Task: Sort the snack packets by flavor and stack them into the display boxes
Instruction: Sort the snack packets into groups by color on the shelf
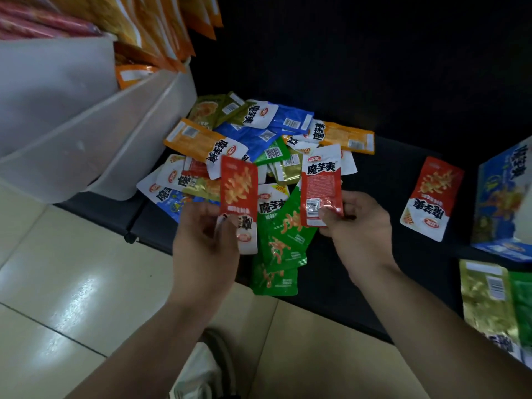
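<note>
A heap of mixed snack packets (259, 139), orange, blue, green, olive and red, lies on a black surface (374, 174). My left hand (201, 237) pinches a red packet (239, 188) by its white end, picture side up. My right hand (357, 226) pinches a second red packet (321, 182) by its lower edge, barcode side facing me. Both are held above the heap. Green packets (283, 246) lie under and between my hands. A third red packet (431, 197) lies alone to the right. A blue display box (501, 197) stands at the right edge.
White plastic bins (86, 116) with orange packets (161, 24) stand at the upper left. Gold and green packets (495, 300) lie at the lower right. Pale floor tiles (72, 283) run below the black surface's front edge.
</note>
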The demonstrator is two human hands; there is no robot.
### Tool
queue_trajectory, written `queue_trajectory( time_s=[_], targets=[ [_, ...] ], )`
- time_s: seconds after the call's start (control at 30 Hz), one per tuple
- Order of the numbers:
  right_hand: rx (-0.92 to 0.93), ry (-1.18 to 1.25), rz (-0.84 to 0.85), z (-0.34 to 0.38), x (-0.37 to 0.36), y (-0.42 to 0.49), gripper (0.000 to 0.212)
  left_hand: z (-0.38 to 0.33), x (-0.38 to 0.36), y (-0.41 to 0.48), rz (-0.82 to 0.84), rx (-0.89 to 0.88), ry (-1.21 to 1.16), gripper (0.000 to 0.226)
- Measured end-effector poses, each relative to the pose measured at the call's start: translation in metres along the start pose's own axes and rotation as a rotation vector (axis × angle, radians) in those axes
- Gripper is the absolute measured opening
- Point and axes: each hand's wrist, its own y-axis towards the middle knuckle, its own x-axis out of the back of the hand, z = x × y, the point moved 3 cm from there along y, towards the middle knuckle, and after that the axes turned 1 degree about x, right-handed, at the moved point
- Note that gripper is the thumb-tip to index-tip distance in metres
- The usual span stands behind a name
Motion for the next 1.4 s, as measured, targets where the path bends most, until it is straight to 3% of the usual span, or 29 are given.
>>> queue_trajectory(
  time_s=[0.07, 0.2, 0.27, 0.4, 0.5, 0.6, 0.67, 0.73, 0.87, 0.97, 1.03, 1.13, 1.2, 1.3, 1.4],
  targets=[
    [0.026, -0.009, -0.036, 0.007, 0.011, -0.006, 0.010, -0.010, -0.007, -0.006, 0.001, 0.018, -0.176, 0.017],
    [-0.026, 0.121, -0.056, 0.018, 0.029, -0.018, 0.015, -0.028, -0.042, -0.033, 0.159, 0.136, -0.355, 0.013],
    [-0.108, 0.263, 0.011, 0.021, 0.031, -0.025, 0.014, -0.031, -0.060, -0.046, 0.237, 0.191, -0.364, 0.013],
    [-0.147, 0.267, 0.105, 0.016, 0.040, -0.042, 0.011, -0.033, -0.077, -0.055, 0.314, 0.195, -0.282, 0.018],
    [-0.121, 0.200, 0.070, 0.013, 0.057, -0.045, 0.011, -0.034, -0.085, -0.054, 0.408, 0.126, -0.149, 0.018],
    [-0.081, 0.140, -0.141, 0.010, 0.090, -0.025, 0.016, -0.028, -0.079, -0.036, 0.328, -0.234, 0.297, 0.013],
    [-0.062, 0.099, -0.264, 0.005, 0.114, -0.006, 0.017, -0.022, -0.078, -0.022, 0.263, -0.389, 0.691, 0.038],
    [-0.084, 0.061, -0.337, -0.008, 0.131, 0.009, 0.019, -0.017, -0.087, -0.017, 0.337, -0.354, 0.919, 0.070],
    [-0.065, -0.117, -0.419, -0.024, 0.145, 0.031, 0.030, -0.014, -0.115, -0.025, 0.418, -0.463, 1.091, 0.075],
    [0.001, -0.350, -0.395, -0.015, 0.148, 0.039, 0.023, -0.012, -0.112, -0.022, 0.389, -0.558, 1.040, 0.071],
    [0.079, -0.460, -0.389, -0.010, 0.144, 0.032, 0.033, -0.012, -0.108, -0.020, 0.370, -0.617, 0.971, 0.065],
    [0.303, -0.599, -0.334, -0.001, 0.119, 0.009, 0.055, -0.014, -0.106, -0.021, 0.349, -0.673, 0.879, 0.061],
    [0.404, -0.517, -0.202, 0.001, 0.095, -0.007, 0.042, -0.015, -0.101, -0.021, 0.302, -0.659, 0.879, 0.070],
    [0.253, -0.406, 0.129, -0.007, 0.064, -0.026, 0.040, -0.013, -0.087, -0.016, 0.216, -0.551, 0.925, 0.091],
    [0.319, -0.561, 0.274, -0.025, 0.051, -0.035, 0.053, -0.007, -0.079, -0.010, 0.196, -0.529, 0.889, 0.088]
  ],
)
